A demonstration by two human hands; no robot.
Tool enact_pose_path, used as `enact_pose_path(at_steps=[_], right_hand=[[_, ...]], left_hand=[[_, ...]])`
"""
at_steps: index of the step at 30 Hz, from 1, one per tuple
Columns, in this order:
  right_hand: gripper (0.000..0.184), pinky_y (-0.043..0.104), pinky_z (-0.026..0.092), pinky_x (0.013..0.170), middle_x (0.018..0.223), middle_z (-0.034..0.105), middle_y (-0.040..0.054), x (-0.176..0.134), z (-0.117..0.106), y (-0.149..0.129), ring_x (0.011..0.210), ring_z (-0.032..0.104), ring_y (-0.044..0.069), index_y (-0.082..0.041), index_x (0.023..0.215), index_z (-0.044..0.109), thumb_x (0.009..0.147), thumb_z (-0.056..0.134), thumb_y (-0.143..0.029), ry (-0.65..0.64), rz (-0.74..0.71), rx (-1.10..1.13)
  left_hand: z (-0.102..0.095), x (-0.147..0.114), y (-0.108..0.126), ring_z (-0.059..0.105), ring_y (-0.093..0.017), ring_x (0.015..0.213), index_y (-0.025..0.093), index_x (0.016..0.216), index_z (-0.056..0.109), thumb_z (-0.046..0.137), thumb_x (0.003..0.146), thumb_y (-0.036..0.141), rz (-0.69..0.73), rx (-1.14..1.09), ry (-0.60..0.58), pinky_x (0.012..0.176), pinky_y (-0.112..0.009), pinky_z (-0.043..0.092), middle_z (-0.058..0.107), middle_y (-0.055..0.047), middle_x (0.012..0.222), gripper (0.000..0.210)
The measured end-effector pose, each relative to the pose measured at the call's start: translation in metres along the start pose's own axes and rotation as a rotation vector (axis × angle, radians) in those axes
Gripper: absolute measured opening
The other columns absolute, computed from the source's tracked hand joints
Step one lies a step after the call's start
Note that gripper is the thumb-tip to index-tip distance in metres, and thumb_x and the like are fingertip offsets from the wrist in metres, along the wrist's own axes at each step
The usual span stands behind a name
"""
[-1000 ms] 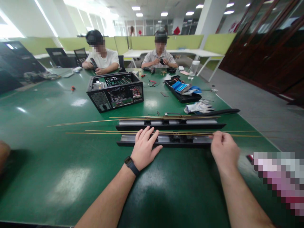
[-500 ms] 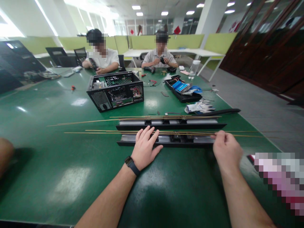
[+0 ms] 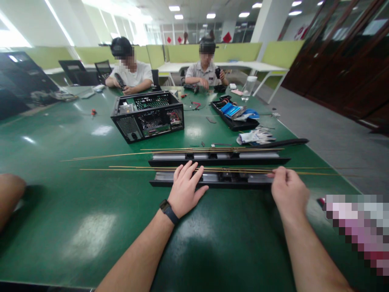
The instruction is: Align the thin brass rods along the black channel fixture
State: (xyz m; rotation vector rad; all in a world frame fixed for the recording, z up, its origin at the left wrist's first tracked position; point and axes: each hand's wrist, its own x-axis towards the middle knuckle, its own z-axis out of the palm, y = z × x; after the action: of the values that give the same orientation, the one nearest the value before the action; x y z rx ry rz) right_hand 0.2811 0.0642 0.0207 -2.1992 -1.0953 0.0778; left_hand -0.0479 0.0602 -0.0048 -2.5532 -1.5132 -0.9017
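My left hand [image 3: 186,190] lies flat, fingers spread, across the near black-and-grey rail [image 3: 243,185], over several thin brass-coloured rods [image 3: 127,168]. At the right end of that rail, my right hand [image 3: 290,190] is closed in a pinch on a thin rod; the exact hold is partly hidden by the fingers. The rods run lengthwise along the rail and stick out past both its ends. Just beyond, a second, similar rail [image 3: 258,161] lies parallel, with more thin rods [image 3: 121,154] along it.
An open black computer case [image 3: 152,115] stands behind the rails. To the right are a black tray [image 3: 240,125] of parts, white gloves [image 3: 258,136] and a dark strip [image 3: 288,142]. Two people sit opposite. Another person's arm [image 3: 10,194] enters at left.
My right hand has shifted slightly left, and a rod's left end reaches a little farther left. My left hand stays put. Opposite, the right-hand person's hands have moved apart, one raising a black object.
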Motion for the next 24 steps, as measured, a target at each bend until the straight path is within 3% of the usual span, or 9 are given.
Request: enact_pose_path(at_steps=[6, 13, 19, 24], right_hand=[[0.041, 0.041, 0.046, 0.093, 0.104, 0.079, 0.0125, 0.002, 0.001, 0.002, 0.099, 0.066, 0.03, -0.021, 0.113, 0.072, 0.099, 0.048, -0.05, 0.131, 0.043, 0.012], [0.043, 0.041, 0.043, 0.083, 0.074, 0.066, 0.009, -0.002, 0.004, 0.001, 0.087, 0.056, 0.028, -0.023, 0.075, 0.073, 0.099, 0.049, -0.05, 0.038, -0.07, -0.132], [0.049, 0.048, 0.042, 0.094, 0.106, 0.076, 0.013, 0.0, 0.018, 0.01, 0.104, 0.056, 0.031, -0.022, 0.088, 0.082, 0.103, 0.046, -0.051, 0.045, -0.136, -0.191], [0.052, 0.052, 0.041, 0.1, 0.115, 0.077, 0.0151, -0.002, 0.023, 0.008, 0.115, 0.056, 0.036, -0.019, 0.094, 0.084, 0.102, 0.046, -0.054, 0.051, -0.104, -0.162]], left_hand=[[0.0, 0.0, 0.0, 0.046, -0.036, 0.16, 0.023, 0.158, 0.058, 0.07, 0.103, 0.04, 0.004, 0.003, 0.001, 0.134, -0.06, 0.032, 0.06, -0.015, 0.163, 0.059], [0.0, 0.0, 0.0, 0.046, -0.036, 0.16, 0.02, 0.157, 0.058, 0.07, 0.104, 0.041, 0.005, 0.01, -0.004, 0.133, -0.06, 0.033, 0.059, -0.016, 0.163, 0.059], [0.0, 0.0, 0.0, 0.046, -0.036, 0.16, 0.021, 0.157, 0.058, 0.07, 0.103, 0.041, 0.009, 0.015, -0.003, 0.133, -0.06, 0.033, 0.059, -0.016, 0.163, 0.059], [0.001, 0.0, -0.001, 0.047, -0.037, 0.159, 0.019, 0.156, 0.059, 0.07, 0.104, 0.041, 0.015, 0.018, 0.003, 0.133, -0.061, 0.033, 0.06, -0.017, 0.162, 0.058]])
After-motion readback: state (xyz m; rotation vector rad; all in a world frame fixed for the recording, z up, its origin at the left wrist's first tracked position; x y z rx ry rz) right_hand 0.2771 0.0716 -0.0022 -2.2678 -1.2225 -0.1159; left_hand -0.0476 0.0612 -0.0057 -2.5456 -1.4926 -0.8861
